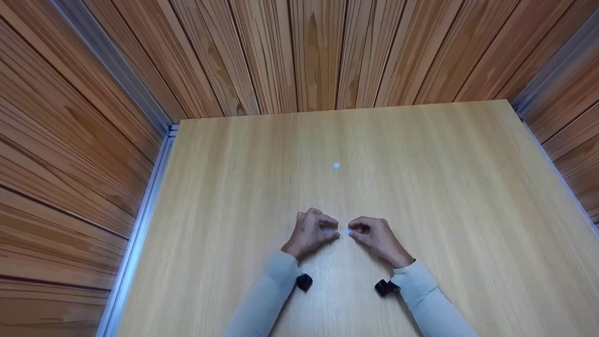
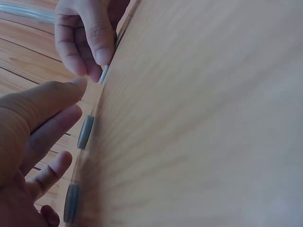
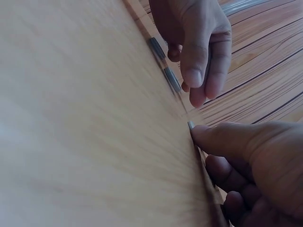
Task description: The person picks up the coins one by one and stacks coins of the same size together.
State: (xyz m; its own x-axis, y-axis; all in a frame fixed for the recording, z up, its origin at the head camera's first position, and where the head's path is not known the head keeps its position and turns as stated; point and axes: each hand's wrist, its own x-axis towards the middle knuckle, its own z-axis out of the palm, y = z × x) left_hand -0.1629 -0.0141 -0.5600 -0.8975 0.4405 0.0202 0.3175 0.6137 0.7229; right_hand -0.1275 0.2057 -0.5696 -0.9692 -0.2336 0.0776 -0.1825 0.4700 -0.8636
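Note:
Several small round discs with rounded edges lie about the hands, pale bluish-white in the head view and grey in the wrist views. My right hand [image 1: 376, 236] pinches one disc [image 1: 348, 231] between thumb and fingers, low over the table, its edge showing past the fingertips. My left hand [image 1: 309, 231] faces it with thumb and fingers spread apart. Beside the left fingers, two discs sit in a row on the table: a nearer one [image 2: 85, 132] and another [image 2: 71, 203]. The left hand partly covers these from above.
A further disc [image 1: 336, 165] lies alone on the wooden table [image 1: 421, 178], beyond both hands. Plank walls [image 1: 262, 51] enclose the far side and both sides. A metal rail [image 1: 135, 234] runs along the left edge. Each sleeve bears a black wrist camera [image 1: 304, 282].

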